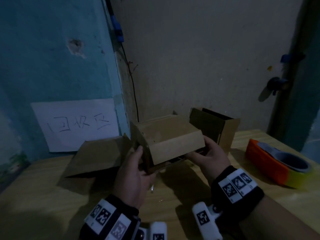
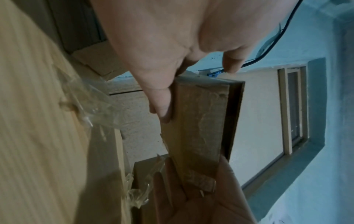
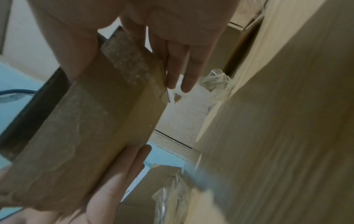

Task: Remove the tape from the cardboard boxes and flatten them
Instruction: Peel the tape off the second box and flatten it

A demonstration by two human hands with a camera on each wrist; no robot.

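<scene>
Nearest the head camera, at 6 o'clock, are 2 dark wristbands [image 1: 110, 220] with white tag blocks, 1 on each wrist. Above them the left hand [image 1: 133, 174] and right hand [image 1: 210, 155] hold a box [image 1: 168, 139] between them, lifted off the table [image 1: 34, 205] near the middle of the view. The left hand grips the box's left corner — its thumb lies along the outer face, as the left wrist view shows, with the other fingers behind the cardboard. The right hand clasps the box's right end, thumb on top and fingers [image 3: 178, 71] reaching under the lower edge. The box is open, its flaps spread; a dull strip of tape [image 3: 122, 57] clings to the face seen from the right wrist. Crumpled clear tape [image 2: 90, 106] lies on the table below the hands, just under the box. At 9 o'clock from the held box, a flattened box [image 1: 97, 158] lies on the table, touching the blue wall [image 1: 43, 49]. At 2 o'clock behind it stands a second box [image 1: 216, 125], upright and open at the top, against the pale wall. At 3 o'clock, well apart from the hands, an orange tape dispenser [image 1: 270, 161] sits on the table with a roll in it. At 10 o'clock a white sheet [image 1: 76, 123] with handwritten characters is stuck to the blue wall, and a dark cable [image 1: 133, 84] runs down the corner at 12 o'clock.
</scene>
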